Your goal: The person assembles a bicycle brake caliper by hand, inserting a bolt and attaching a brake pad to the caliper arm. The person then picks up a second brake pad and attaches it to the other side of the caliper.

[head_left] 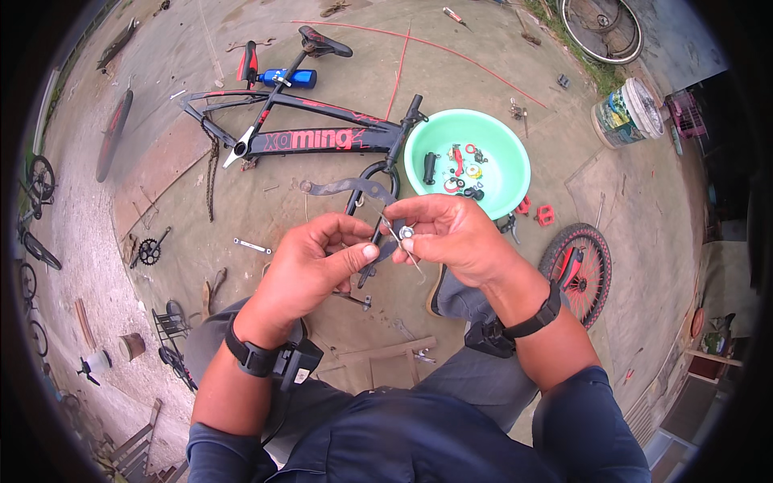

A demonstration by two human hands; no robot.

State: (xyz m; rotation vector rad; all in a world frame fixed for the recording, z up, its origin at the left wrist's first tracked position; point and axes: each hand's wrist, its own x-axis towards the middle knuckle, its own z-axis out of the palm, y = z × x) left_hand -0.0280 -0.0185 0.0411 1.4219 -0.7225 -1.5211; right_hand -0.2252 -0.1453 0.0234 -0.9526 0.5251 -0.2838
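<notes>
Both hands meet over the floor in front of me, holding a bicycle brake caliper (346,187) with curved dark metal arms. My left hand (314,262) pinches it between thumb and fingers, low on its left side. On the other side, the fingers and thumb of my right hand (451,233) close around its pivot, where a silver nut (406,233) shows. A thin bent wire (417,267) sticks out below the right fingertips. Part of the caliper is hidden by my fingers. Beyond it lies a black and red bicycle frame (378,129) with its fork.
A mint-green basin (522,153) holds small bike parts. Right of it are red pedals (546,215) and a wheel (600,274). A wrench (252,245) and crankset (151,249) lie left. A white bucket (640,113) stands far right; a blue bottle (302,79) is near the saddle (324,42).
</notes>
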